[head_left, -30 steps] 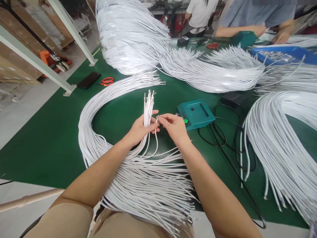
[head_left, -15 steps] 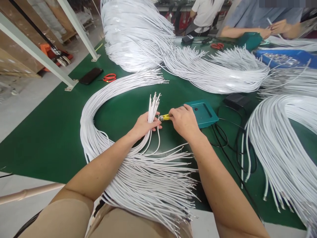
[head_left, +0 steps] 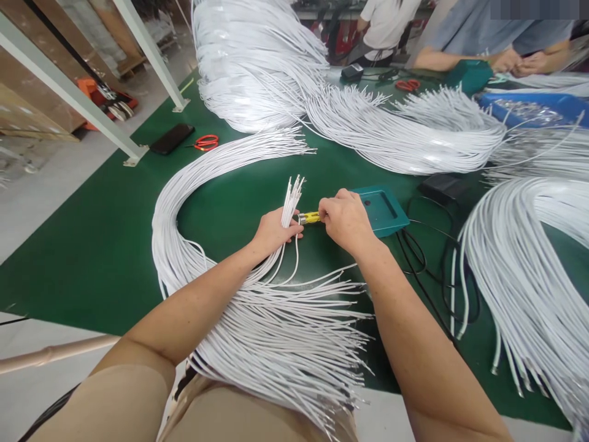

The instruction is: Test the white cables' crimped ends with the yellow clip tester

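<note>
My left hand (head_left: 276,232) is closed around a small bunch of white wires (head_left: 293,199), their ends standing up above the fingers. One wire bends away to the right of this bunch, by my left fingertips. In my right hand (head_left: 346,221) is a yellow-handled tool (head_left: 313,217), its metal head pointing left and meeting the wire area at the left fingers. The tool's rear part is hidden by my right fingers, so its exact kind does not show. A large bundle of white wires (head_left: 168,215) curves around under my left forearm, and its loose ends fan out toward the right.
Behind my right hand lies a teal tray-like device (head_left: 384,212), with black cables (head_left: 416,255) beside it. More white wire bundles (head_left: 515,239) lie right and behind. Red-handled scissors (head_left: 206,142), a black phone (head_left: 172,139) and a blue bin (head_left: 565,107) are farther back. Co-worker's hands (head_left: 519,62) work across the table.
Both hands and the tool have shifted slightly right in view, along with the whole scene. The tool's metal head remains at the left fingers. Across the table, the co-worker's hands have come closer together.
</note>
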`<state>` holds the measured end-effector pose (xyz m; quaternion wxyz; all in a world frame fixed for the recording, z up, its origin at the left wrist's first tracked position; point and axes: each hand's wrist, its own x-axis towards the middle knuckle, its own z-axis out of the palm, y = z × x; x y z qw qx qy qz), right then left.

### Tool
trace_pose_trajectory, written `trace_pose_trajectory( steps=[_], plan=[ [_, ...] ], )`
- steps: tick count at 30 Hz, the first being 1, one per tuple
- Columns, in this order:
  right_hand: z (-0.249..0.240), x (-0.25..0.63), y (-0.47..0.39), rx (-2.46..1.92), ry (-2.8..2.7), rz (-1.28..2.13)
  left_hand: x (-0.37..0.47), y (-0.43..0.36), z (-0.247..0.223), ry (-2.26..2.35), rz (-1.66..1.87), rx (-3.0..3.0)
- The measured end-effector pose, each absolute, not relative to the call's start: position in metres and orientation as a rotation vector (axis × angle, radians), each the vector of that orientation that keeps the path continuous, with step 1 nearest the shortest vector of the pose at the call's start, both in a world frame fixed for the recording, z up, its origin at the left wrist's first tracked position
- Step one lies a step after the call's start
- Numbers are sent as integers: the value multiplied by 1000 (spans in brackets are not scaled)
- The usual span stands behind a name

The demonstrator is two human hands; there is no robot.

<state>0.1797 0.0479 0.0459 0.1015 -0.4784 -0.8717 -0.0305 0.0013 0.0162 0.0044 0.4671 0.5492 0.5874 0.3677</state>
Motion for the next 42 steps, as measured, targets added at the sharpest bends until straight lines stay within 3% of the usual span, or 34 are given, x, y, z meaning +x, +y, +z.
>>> trace_pose_trajectory(
  steps=[4, 9, 15, 23, 27, 30, 32, 36, 42],
  plan=[
    [46, 185, 42, -1403, -2482, -157, 2, 15, 5, 1458, 901, 1361],
    [35, 201, 38, -1705, -2118, -402, 0, 16, 9, 1433, 858, 1306],
    [33, 207, 37, -1703, -2118, -353, -8, 14, 14, 1379, 898, 1222],
    [53, 162, -6, -924, -2635, 328, -13, 11, 19, 1194, 985, 1083],
    [53, 141, -27, -1033, -2825, 392, -15, 11, 21, 1170, 978, 1007],
    [57, 142, -29, -1235, -2812, 736, -18, 11, 24, 1122, 951, 965],
    [61, 148, -22, -1360, -2662, 925, -19, 10, 25, 1072, 918, 946],
    [61, 159, 1, -1569, -1999, 944, -16, 6, 26, 1046, 880, 945],
    [45, 159, 18, -1299, -1334, 1242, -8, -1, 25, 1095, 827, 1102]
  ],
)
